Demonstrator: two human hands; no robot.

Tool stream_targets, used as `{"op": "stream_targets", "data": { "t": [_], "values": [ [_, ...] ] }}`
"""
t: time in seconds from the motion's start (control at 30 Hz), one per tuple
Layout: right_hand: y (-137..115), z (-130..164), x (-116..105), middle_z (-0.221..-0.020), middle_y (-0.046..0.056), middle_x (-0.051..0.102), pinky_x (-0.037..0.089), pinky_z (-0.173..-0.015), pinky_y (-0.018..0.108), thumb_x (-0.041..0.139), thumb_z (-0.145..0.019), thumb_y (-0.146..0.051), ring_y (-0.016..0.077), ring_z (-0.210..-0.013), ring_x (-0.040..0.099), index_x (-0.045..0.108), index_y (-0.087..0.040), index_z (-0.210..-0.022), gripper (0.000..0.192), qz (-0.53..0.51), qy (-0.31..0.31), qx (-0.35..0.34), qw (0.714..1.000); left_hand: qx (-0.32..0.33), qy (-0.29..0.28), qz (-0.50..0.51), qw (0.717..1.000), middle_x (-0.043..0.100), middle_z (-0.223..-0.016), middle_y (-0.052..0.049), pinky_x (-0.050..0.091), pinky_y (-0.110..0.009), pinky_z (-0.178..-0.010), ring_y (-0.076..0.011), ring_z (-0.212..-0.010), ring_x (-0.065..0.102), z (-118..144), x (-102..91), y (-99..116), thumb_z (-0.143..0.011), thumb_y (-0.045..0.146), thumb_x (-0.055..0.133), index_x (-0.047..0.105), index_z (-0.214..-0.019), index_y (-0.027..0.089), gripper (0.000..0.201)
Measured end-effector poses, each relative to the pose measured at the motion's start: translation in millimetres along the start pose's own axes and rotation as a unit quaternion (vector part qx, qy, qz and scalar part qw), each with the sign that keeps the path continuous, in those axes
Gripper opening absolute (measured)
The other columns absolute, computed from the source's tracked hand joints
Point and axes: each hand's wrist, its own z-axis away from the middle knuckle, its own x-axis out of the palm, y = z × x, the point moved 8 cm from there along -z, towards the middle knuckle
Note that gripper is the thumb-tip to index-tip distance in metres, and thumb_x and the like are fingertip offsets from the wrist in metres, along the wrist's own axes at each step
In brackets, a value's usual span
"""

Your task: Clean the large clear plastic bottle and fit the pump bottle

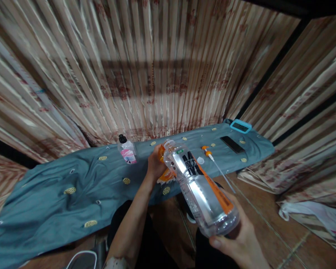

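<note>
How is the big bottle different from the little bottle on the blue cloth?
The big bottle is tilted in the right hand; the little bottle stands upright on the cloth. The big bottle has no cap and an orange label; the little bottle has a black cap and a pink label. Both are clear.

Your left hand [156, 163] hides most of the orange packet [168, 175]; your right hand [240, 243] is cut off at the bottom edge; bottle [201, 190] label print is unreadable.

Left hand [156, 164] reaches forward, fingers curled; right hand [240, 243] cups upward, closed grip.
</note>
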Motion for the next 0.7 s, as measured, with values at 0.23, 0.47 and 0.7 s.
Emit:
{"op": "stream_targets", "data": {
  "t": [0.23, 0.47, 0.7],
  "values": [
    [2.8, 1.9, -0.6, -0.125, 0.009, 0.075, 0.06, -0.092, 0.03, 0.093, -0.057, -0.055, 0.0303, -0.112, 0.073, 0.056, -0.024, -0.134, 0.091, 0.01, -0.021, -0.005, 1.0, -0.005, -0.008, 0.001, 1.0, 0.076, -0.111, -0.009, 0.057, -0.041, -0.091, -0.0278, -0.101, 0.073, 0.2, 0.5, 0.6, -0.076, 0.031, 0.07, 0.061, -0.115, 0.019, 0.041],
    [2.3, 2.9, 1.8, -0.122, 0.007, 0.076, 0.061, -0.09, 0.029, 0.094, -0.057, -0.052, 0.0295, -0.11, 0.074, 0.058, -0.025, -0.133, 0.088, -0.012, -0.009, -0.007, 1.0, -0.001, -0.007, 0.002, 1.0, 0.075, -0.113, -0.011, 0.057, -0.04, -0.091, -0.0281, -0.103, 0.073, -0.2, 1.0, 1.0, -0.075, 0.03, 0.07, 0.06, -0.116, 0.017, 0.044],
    [0.5, 2.2, -0.9, -0.12, 0.004, 0.077, 0.059, -0.091, 0.023, 0.097, -0.055, -0.045, 0.0249, -0.109, 0.075, 0.06, -0.026, -0.131, 0.087, -0.035, -0.006, -0.009, 0.999, 0.013, 0.001, 0.005, 1.0, 0.075, -0.112, -0.01, 0.057, -0.041, -0.091, -0.0278, -0.101, 0.073, 0.2, 1.1, -0.7, -0.076, 0.028, 0.069, 0.061, -0.114, 0.018, 0.04]
  ]
}}
